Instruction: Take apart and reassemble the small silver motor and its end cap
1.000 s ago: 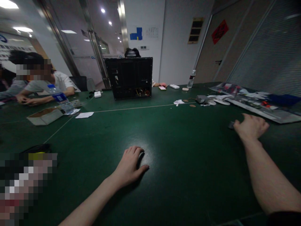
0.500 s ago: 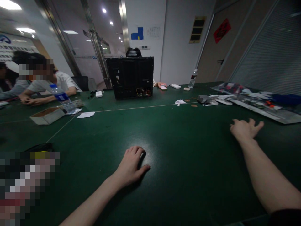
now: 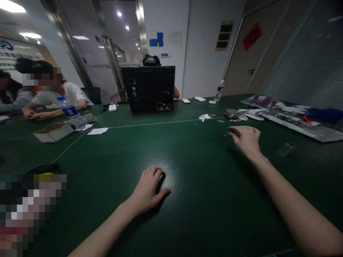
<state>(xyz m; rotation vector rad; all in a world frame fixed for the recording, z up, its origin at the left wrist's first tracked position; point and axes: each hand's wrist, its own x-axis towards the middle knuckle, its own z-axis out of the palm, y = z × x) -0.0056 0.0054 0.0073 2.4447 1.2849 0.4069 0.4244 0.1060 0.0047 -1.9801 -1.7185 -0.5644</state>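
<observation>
My left hand (image 3: 151, 189) rests on the green table with its fingers loosely bent and the thumb apart. Nothing is in it. Over the table to the right, my right hand (image 3: 246, 140) points leftward, fingers curved and a narrow gap between thumb and fingertips. I see no object clearly in that gap, which is dark and small. A small see-through cylinder with a pale rim, like a jar (image 3: 288, 148), stands to the right of my right wrist, faint and blurred.
Across the green table (image 3: 187, 153) stands a black panel (image 3: 151, 89) with exposed wires; a person sits behind it. Farther left are a bottle (image 3: 71, 112), an open box (image 3: 53, 132) and another person (image 3: 69, 94). A cluttered board (image 3: 302, 125) lies right, a water bottle (image 3: 219, 91) behind.
My right hand has moved left, its spread fingers now curved, and the see-through cylinder has come into view where it was. The hand beside the panel has withdrawn from the phone. My left hand stays put.
</observation>
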